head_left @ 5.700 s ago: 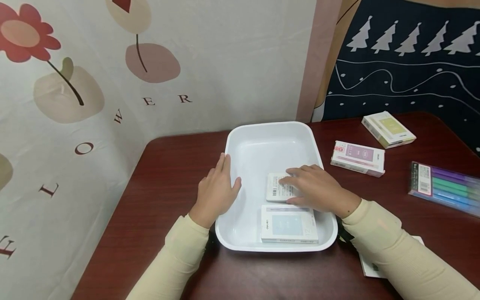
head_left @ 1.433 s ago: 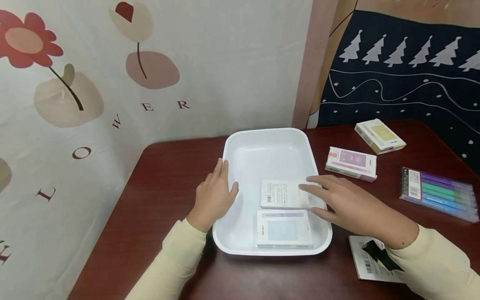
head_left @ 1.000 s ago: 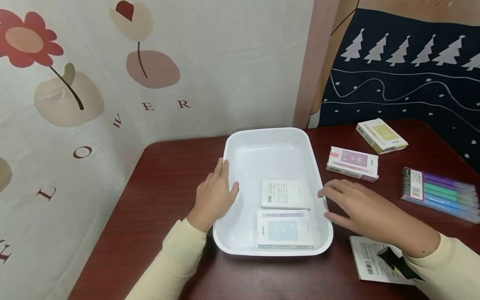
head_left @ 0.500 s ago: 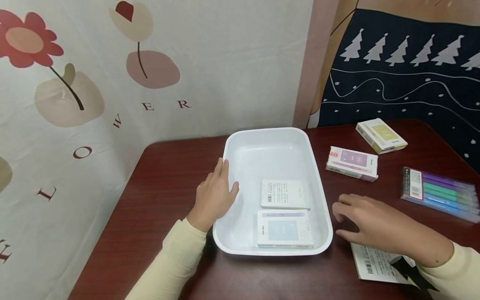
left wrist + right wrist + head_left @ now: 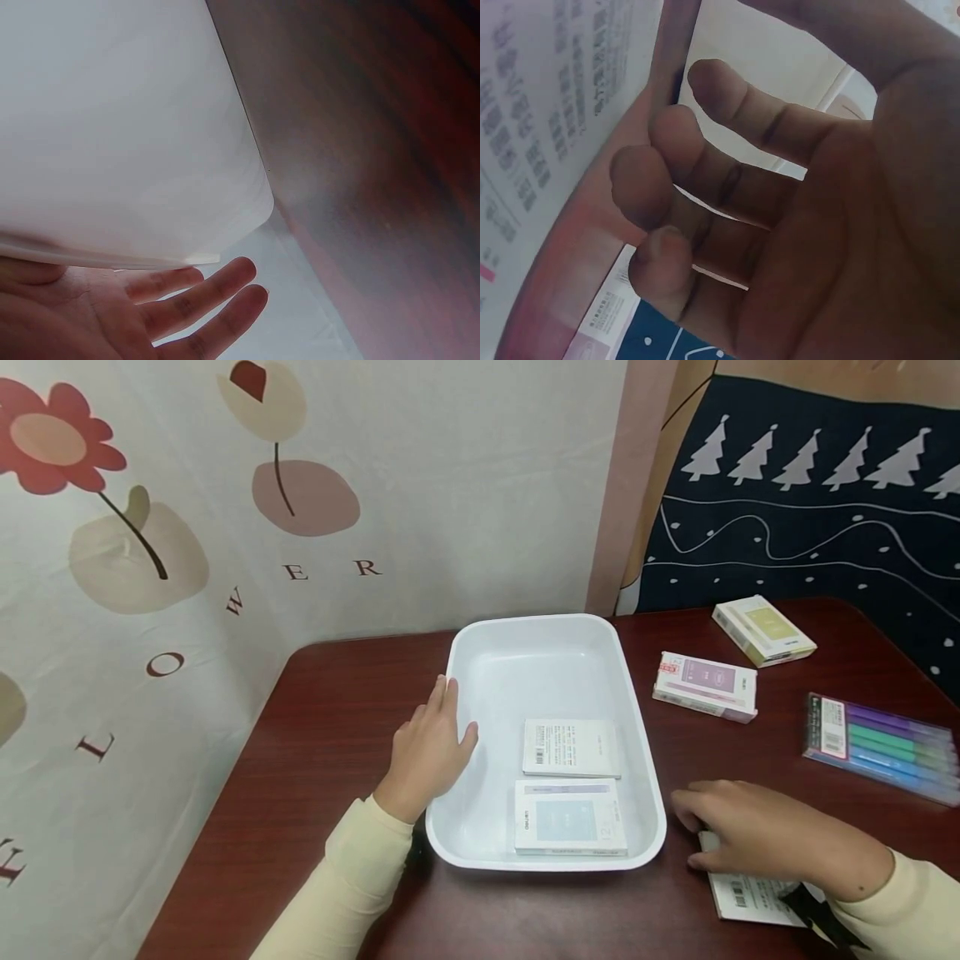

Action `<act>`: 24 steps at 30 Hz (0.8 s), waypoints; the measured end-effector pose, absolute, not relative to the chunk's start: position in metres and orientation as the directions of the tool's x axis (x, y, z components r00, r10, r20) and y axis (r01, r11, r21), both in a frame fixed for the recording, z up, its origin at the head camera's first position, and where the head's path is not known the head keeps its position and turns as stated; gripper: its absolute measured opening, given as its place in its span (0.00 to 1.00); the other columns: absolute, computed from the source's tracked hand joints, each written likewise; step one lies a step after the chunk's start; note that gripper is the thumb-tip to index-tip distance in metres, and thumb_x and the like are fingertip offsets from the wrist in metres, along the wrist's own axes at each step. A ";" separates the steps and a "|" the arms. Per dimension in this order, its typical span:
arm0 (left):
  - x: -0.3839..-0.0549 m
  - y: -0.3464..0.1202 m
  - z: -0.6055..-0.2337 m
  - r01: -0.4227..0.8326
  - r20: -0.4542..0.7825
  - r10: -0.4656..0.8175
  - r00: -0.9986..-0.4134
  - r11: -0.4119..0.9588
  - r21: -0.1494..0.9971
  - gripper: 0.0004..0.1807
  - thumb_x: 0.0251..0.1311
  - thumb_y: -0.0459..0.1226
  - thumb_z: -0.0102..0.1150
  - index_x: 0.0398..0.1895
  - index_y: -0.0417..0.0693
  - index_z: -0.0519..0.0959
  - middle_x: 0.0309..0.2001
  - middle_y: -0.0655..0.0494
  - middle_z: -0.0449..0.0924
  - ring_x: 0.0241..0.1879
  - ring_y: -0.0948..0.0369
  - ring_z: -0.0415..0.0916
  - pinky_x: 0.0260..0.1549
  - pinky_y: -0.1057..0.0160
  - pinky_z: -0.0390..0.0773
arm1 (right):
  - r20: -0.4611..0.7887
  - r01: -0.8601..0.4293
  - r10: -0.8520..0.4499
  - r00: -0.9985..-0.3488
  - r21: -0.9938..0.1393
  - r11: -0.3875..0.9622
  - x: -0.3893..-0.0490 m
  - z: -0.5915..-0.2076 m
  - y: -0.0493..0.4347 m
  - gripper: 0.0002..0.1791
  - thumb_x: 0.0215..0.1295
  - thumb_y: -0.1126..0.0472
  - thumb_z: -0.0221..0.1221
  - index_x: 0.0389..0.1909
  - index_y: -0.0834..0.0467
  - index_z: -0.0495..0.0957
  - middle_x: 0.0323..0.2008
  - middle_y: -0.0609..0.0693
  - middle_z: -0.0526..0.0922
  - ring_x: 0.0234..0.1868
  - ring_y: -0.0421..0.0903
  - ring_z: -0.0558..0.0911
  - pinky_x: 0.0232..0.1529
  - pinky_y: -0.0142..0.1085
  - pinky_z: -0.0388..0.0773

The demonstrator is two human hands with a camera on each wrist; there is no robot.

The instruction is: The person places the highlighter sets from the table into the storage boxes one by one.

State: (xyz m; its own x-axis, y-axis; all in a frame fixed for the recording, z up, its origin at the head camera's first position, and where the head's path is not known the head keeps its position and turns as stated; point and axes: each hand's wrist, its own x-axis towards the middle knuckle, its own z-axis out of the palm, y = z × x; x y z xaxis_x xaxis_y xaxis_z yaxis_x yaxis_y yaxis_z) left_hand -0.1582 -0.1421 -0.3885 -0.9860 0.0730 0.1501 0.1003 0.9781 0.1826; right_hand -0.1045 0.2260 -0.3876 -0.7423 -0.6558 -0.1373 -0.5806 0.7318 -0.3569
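Note:
My left hand (image 5: 429, 758) rests along the left rim of a white plastic tray (image 5: 517, 668), fingers straight; the left wrist view shows the fingers (image 5: 202, 292) spread just below that rim. To the right of the tray, my right hand (image 5: 772, 833) hovers over the upper part of a flat white printed box (image 5: 742, 897) with a barcode. Its fingers are loosely bent; in the right wrist view the fingertips (image 5: 641, 184) are near the box's edge. My hand and sleeve hide much of that box. Inside the tray lie a text-printed white box (image 5: 572, 747) and a blue-windowed white box (image 5: 570, 818).
Right of the tray on the dark red table (image 5: 345, 727) lie a purple-labelled box (image 5: 705, 685), a yellow-labelled box (image 5: 765, 631) and a clear pack of coloured pens (image 5: 881, 747). A flower-print cloth (image 5: 465, 485) hangs behind; a dark tree-print cloth (image 5: 802, 527) hangs back right.
My right hand has left the upper box in the tray and moved right and toward me, down over the box on the table. My left hand has stayed on the tray rim.

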 end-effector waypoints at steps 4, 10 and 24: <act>-0.158 -0.142 -0.388 0.097 0.146 0.071 -0.987 0.978 0.183 0.38 0.68 0.48 0.55 0.76 0.41 0.59 0.77 0.43 0.57 0.53 0.45 0.79 0.38 0.46 0.81 | -0.142 -0.575 -0.664 -0.734 -0.390 0.719 -0.104 -0.390 0.228 0.22 0.47 0.52 0.75 0.24 0.44 0.67 0.21 0.34 0.67 0.23 0.31 0.63 0.24 0.29 0.61; -0.158 -0.142 -0.388 0.094 0.142 0.069 -0.987 0.979 0.181 0.38 0.68 0.48 0.56 0.76 0.41 0.59 0.78 0.43 0.56 0.54 0.45 0.79 0.39 0.46 0.81 | -0.164 -0.571 -0.696 -0.699 -0.460 0.681 -0.105 -0.392 0.229 0.21 0.46 0.53 0.75 0.25 0.45 0.69 0.18 0.33 0.68 0.21 0.29 0.64 0.23 0.28 0.63; -0.158 -0.142 -0.388 0.093 0.139 0.068 -0.988 0.979 0.184 0.37 0.68 0.48 0.55 0.76 0.42 0.60 0.78 0.43 0.56 0.55 0.45 0.79 0.40 0.45 0.81 | -0.147 -0.576 -0.718 -0.680 -0.498 0.648 -0.109 -0.393 0.230 0.21 0.45 0.61 0.75 0.25 0.47 0.69 0.16 0.32 0.63 0.20 0.28 0.61 0.22 0.27 0.63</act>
State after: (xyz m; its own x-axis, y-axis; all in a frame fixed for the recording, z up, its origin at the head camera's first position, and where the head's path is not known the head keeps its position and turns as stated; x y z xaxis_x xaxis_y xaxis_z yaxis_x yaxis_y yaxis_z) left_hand -0.1580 -0.1415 -0.3877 -0.9879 0.0677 0.1394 0.0930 0.9786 0.1836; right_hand -0.1094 0.2304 -0.3925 -0.6803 -0.7180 -0.1475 -0.5761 0.6482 -0.4979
